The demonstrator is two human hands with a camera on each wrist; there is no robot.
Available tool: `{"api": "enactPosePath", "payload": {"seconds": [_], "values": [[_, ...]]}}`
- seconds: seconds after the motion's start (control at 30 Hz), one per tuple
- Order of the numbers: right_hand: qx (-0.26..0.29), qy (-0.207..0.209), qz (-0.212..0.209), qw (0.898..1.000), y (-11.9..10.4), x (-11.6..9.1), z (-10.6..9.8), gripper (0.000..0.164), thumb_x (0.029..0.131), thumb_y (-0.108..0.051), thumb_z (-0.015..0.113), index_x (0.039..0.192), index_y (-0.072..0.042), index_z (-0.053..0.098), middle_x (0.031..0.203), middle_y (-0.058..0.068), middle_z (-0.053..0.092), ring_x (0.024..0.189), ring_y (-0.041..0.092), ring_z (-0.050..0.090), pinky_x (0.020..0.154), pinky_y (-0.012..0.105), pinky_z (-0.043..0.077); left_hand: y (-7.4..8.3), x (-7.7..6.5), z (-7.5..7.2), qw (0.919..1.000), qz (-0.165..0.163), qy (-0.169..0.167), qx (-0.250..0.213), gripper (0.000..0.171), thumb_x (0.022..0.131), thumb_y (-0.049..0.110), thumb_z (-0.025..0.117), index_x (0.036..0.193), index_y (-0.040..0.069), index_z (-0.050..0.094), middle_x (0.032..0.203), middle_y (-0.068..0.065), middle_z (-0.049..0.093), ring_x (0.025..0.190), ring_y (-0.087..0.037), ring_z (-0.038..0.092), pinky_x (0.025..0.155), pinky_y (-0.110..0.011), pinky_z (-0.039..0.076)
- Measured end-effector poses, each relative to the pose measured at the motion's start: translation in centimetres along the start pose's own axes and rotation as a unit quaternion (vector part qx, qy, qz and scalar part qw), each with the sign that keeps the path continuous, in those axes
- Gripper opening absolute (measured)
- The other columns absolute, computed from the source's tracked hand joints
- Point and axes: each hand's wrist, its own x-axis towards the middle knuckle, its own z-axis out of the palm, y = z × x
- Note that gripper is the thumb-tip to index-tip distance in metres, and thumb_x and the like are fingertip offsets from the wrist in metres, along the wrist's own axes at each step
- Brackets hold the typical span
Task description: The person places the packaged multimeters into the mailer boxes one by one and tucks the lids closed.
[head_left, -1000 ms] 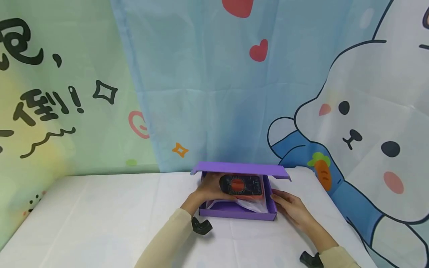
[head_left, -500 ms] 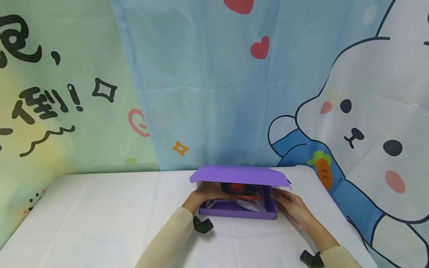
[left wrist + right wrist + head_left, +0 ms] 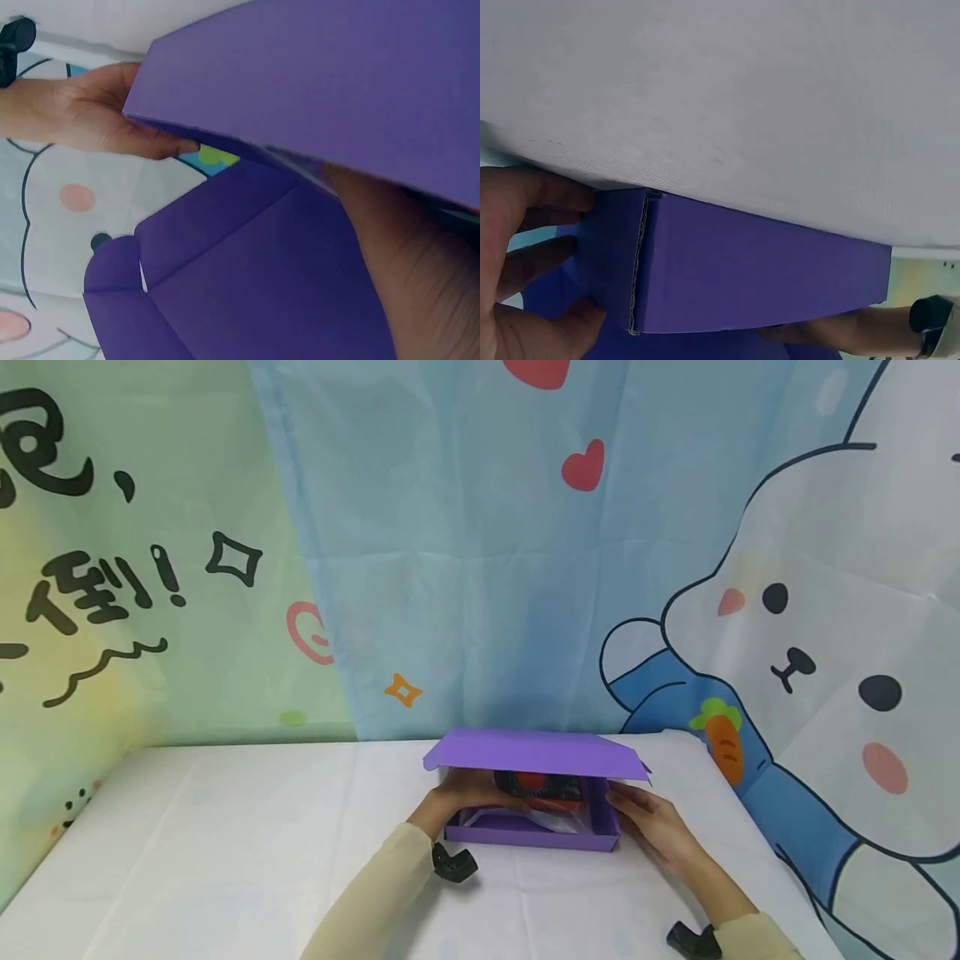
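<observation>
A purple cardboard box (image 3: 525, 839) sits on the white table, its lid (image 3: 540, 753) raised and sloping over the contents. Inside lies a black and red multimeter (image 3: 551, 786), partly hidden under the lid, with clear plastic wrapping (image 3: 566, 821) below it. My left hand (image 3: 472, 789) reaches into the box and holds the multimeter at its left end, the thumb along the near side; its other fingers are hidden. My right hand (image 3: 651, 818) rests its fingertips against the outside of the box's right wall, as the right wrist view (image 3: 532, 270) also shows.
The white tablecloth (image 3: 225, 843) spreads around the box. Behind it hangs a printed curtain (image 3: 465, 610) with a cartoon bear. Black camera mounts (image 3: 453, 864) sit at both wrists.
The lid has swung lower toward me, covering more of the multimeter, between one second and half a second ago. Both hands have stayed in nearly the same place.
</observation>
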Motion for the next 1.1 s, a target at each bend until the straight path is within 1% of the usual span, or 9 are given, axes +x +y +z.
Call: {"api": "enactPosePath", "payload": {"seconds": [0.13,0.43,0.53,0.67,0.73,0.8,0.93,1.0,1.1], "values": [[-0.004,0.004,-0.002,1.000,-0.08,0.02,-0.02,0.069,0.095,-0.036,0.050,0.145,0.004,0.023,0.149,0.023,0.026,0.122,0.010,0.046,0.094,0.019,0.045,0.04,0.17,0.00,0.9998,0.011,0.009,0.014,0.083,0.059,0.032,0.088,0.128,0.014,0.047,0.117,0.003,0.056,0.109,-0.008,0.049,0.098,-0.023,0.039],[-0.001,0.005,0.001,1.000,-0.26,0.33,-0.27,0.069,0.095,-0.038,0.050,0.144,0.003,0.024,0.149,0.024,0.027,0.113,0.001,0.050,0.093,0.019,0.045,0.50,0.42,0.13,0.9989,-0.010,0.003,0.045,0.089,0.056,0.037,0.088,0.129,0.016,0.042,0.119,0.004,0.051,0.110,-0.008,0.046,0.098,-0.024,0.039],[0.001,0.003,0.005,1.000,-0.15,0.41,-0.18,0.070,0.095,-0.039,0.050,0.145,0.003,0.023,0.149,0.024,0.026,0.118,0.008,0.049,0.094,0.020,0.045,0.49,0.28,0.42,0.9948,0.006,0.013,0.101,0.088,0.056,0.044,0.086,0.129,0.020,0.043,0.118,0.006,0.052,0.111,-0.008,0.046,0.097,-0.024,0.041],[0.000,0.003,0.011,1.000,0.08,0.41,0.06,0.070,0.095,-0.038,0.050,0.144,0.004,0.023,0.149,0.024,0.026,0.128,0.022,0.042,0.096,0.022,0.045,0.43,0.02,0.80,0.9774,0.020,0.033,0.208,0.086,0.058,0.059,0.079,0.128,0.023,0.044,0.117,0.007,0.051,0.112,-0.008,0.045,0.097,-0.026,0.040],[0.001,0.003,0.012,1.000,0.15,0.37,0.15,0.070,0.095,-0.037,0.050,0.144,0.004,0.023,0.149,0.025,0.026,0.131,0.027,0.039,0.096,0.023,0.044,0.42,-0.05,0.89,0.9747,0.020,0.040,0.219,0.087,0.058,0.063,0.076,0.128,0.023,0.044,0.117,0.007,0.051,0.112,-0.009,0.045,0.098,-0.027,0.040],[0.001,0.005,0.015,1.000,0.16,0.33,0.24,0.070,0.095,-0.038,0.050,0.144,0.004,0.023,0.149,0.024,0.026,0.133,0.030,0.036,0.097,0.023,0.044,0.33,-0.11,0.91,0.9794,0.019,0.049,0.195,0.083,0.061,0.063,0.075,0.127,0.022,0.045,0.117,0.006,0.052,0.111,-0.009,0.046,0.098,-0.027,0.040],[0.002,0.007,0.018,1.000,0.00,0.26,0.32,0.072,0.095,-0.039,0.050,0.145,0.004,0.021,0.149,0.025,0.024,0.135,0.035,0.031,0.098,0.025,0.043,0.01,-0.14,0.74,0.9919,0.037,0.086,0.085,0.068,0.073,0.049,0.073,0.127,0.017,0.044,0.119,0.002,0.051,0.113,-0.012,0.046,0.100,-0.032,0.041],[0.005,0.008,0.021,1.000,-0.09,0.23,0.35,0.072,0.095,-0.039,0.050,0.145,0.003,0.021,0.149,0.024,0.024,0.136,0.035,0.030,0.098,0.025,0.043,-0.19,-0.16,0.65,0.9926,0.050,0.104,0.037,0.058,0.079,0.039,0.069,0.125,0.015,0.043,0.119,0.000,0.051,0.112,-0.013,0.047,0.099,-0.033,0.041],[0.004,0.008,0.018,1.000,-0.21,0.17,0.35,0.070,0.095,-0.038,0.050,0.145,0.003,0.022,0.149,0.024,0.024,0.135,0.033,0.033,0.097,0.023,0.044,-0.28,-0.34,0.49,0.9918,0.060,0.110,0.025,0.048,0.082,0.031,0.067,0.121,0.012,0.047,0.114,-0.002,0.054,0.107,-0.014,0.050,0.097,-0.034,0.043]]}}
